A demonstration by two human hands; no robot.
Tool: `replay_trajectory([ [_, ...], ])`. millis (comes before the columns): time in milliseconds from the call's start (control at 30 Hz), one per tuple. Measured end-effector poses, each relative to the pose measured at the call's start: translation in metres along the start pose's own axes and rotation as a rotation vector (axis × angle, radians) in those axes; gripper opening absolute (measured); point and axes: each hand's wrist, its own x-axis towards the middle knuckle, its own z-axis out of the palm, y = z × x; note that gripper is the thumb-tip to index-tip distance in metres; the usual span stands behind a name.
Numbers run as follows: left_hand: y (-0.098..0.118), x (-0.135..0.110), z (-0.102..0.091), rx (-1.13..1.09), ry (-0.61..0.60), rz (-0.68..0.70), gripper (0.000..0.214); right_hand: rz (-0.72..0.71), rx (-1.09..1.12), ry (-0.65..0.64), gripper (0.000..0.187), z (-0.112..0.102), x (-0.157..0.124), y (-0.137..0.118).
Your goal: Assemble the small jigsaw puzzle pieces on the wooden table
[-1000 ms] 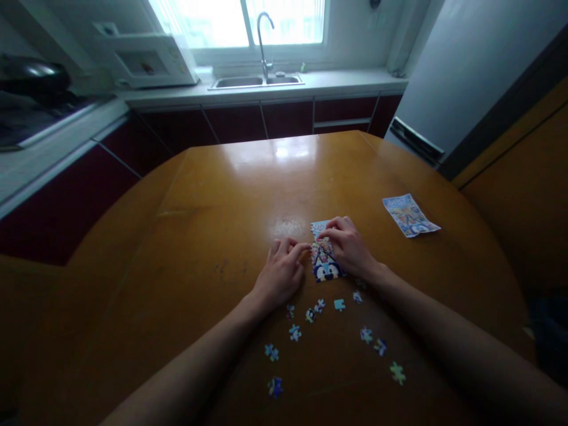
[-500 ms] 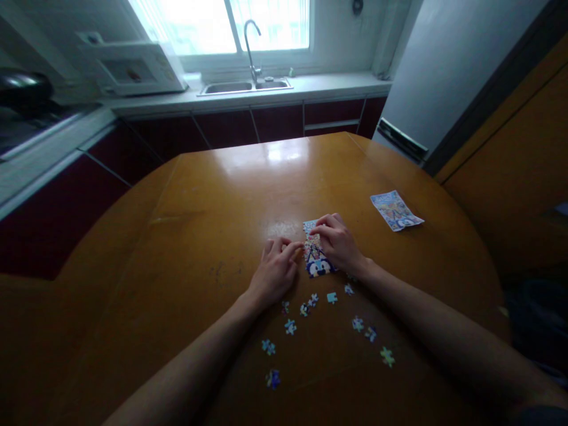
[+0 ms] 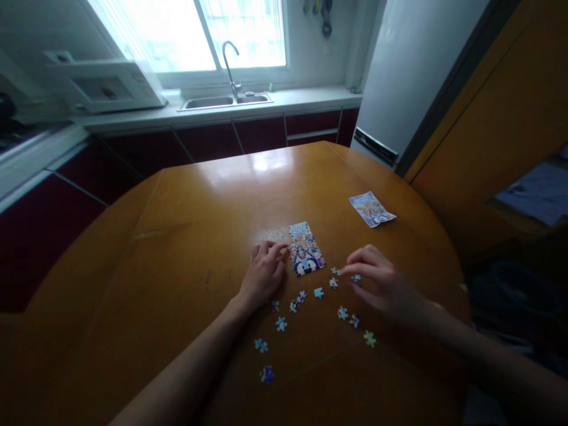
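A partly built jigsaw strip (image 3: 305,257) with a blue cartoon face lies on the round wooden table (image 3: 199,236). My left hand (image 3: 263,276) rests beside the strip's left edge, fingers curled, fingertips touching it. My right hand (image 3: 382,287) hovers to the right of the strip over loose pieces, its fingertips pinched on a small puzzle piece (image 3: 355,278). Several loose pieces (image 3: 318,292) lie scattered in front of the strip, between my two forearms.
A printed picture sheet (image 3: 371,209) lies at the table's far right. Behind the table run dark red cabinets, a sink with a tap (image 3: 228,102) and a white microwave (image 3: 104,87). A grey fridge (image 3: 408,71) and a wooden cabinet stand at the right.
My right hand has left the jigsaw strip and moved right and toward me onto a loose piece. The left hand stays at the strip. The view has swung to the right.
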Motion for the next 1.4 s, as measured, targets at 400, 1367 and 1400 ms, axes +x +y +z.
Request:
replay_trajectory([
  [400,-0.005,0.002,0.004,0.018,0.023,-0.022,0.035,0.154,0.011,-0.258,0.014,0.009,-0.101,0.003],
  [1367,0.0,-0.001,0.003,-0.026,0.059,-0.054,0.038,-0.003,-0.022,0.013,0.004,0.094,0.124,0.065],
  [1400,0.0,-0.002,0.003,-0.03,0.059,-0.055,0.038,0.002,-0.03,-0.002,0.004,0.097,0.126,0.067],
])
